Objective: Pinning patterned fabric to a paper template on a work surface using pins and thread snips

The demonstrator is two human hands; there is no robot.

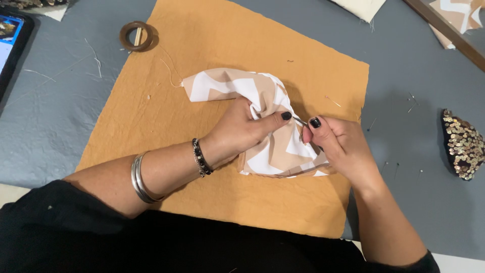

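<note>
A bunched piece of tan and white zigzag cloth (230,86) lies on an orange-tan square of fabric (202,45). My left hand (242,129) grips the crumpled middle of the zigzag cloth, thumb pressed on top. Touching the same cloth on its right side, my right hand (338,146) pinches a thin metal needle (300,121) between thumb and forefinger. The needle's tip sits at the fold beside my left thumb. A loose thread (171,71) trails from the cloth's left corner.
A brown ring (135,36) lies at the fabric's upper left corner. A sequined dark piece (462,144) rests at the right on the grey table cover (50,116). Several pins (411,101) are scattered there. A tablet (10,38) sits at the far left.
</note>
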